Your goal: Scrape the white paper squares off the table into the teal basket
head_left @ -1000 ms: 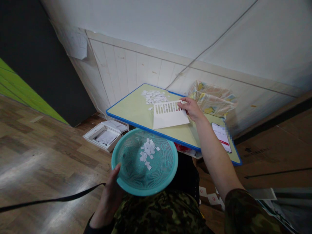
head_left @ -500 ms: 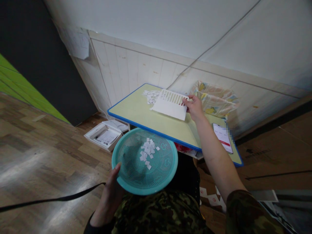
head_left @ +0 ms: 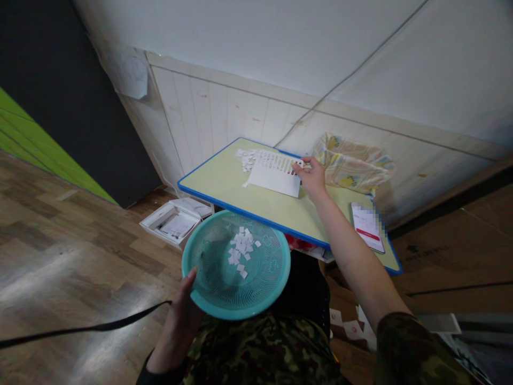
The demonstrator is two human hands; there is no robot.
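Note:
My left hand (head_left: 185,305) grips the left rim of a round turquoise plastic basket (head_left: 276,291), thumb over the edge, the other fingers hidden beneath. Inside it lie many small white paper pieces (head_left: 242,247). In my right hand (head_left: 313,179) is a flat white slotted plastic piece (head_left: 274,180), pinched at its right edge and held low over the yellow table (head_left: 224,184). More white paper pieces (head_left: 246,159) are heaped on the table at the slotted piece's left edge, partly covered by it. One scrap lies at its lower left corner.
A phone with a lit screen (head_left: 366,227) lies on the table's right end. Behind stands a cloth-lined basket (head_left: 352,166) against the wall. On the floor to the left is an open white box (head_left: 170,220). Cardboard (head_left: 452,251) is at the right.
My right hand has shifted the slotted piece a little to the left, toward the heap of paper pieces. My left hand and the turquoise basket have hardly moved.

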